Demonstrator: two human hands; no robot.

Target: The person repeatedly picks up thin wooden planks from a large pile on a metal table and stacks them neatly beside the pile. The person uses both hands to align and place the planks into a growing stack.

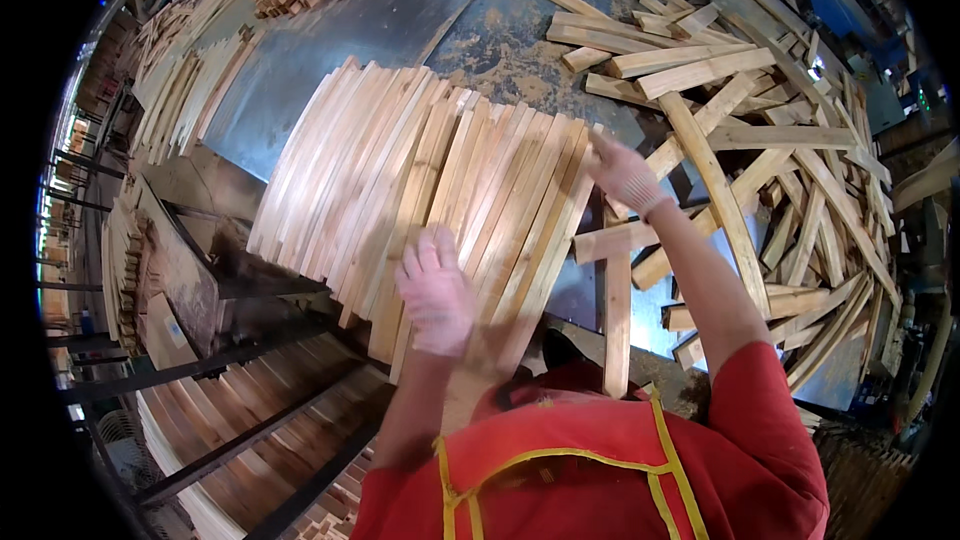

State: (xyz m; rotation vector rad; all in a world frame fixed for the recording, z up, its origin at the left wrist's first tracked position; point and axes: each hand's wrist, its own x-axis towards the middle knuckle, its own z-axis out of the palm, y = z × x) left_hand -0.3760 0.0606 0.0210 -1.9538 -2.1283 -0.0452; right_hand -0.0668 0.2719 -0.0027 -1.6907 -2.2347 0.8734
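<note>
A row of pale wooden slats (345,165) lies side by side on the metal table, their long sides touching or nearly so. My left hand (435,290), in a light glove and slightly blurred, rests over the near part of the row with its fingers stretched out. At the row's right edge, my right hand (622,175), gloved too, closes on the far end of the outermost slat (560,230). Part of that hand's grip is hidden from view.
To the right, loose wooden strips (715,165) lie crossed in a heap. Sawdust covers part of the metal table (390,5). More slats (180,105) are stacked at the far left. Below left, dark metal bars (250,440) run above another layer of wood (240,395).
</note>
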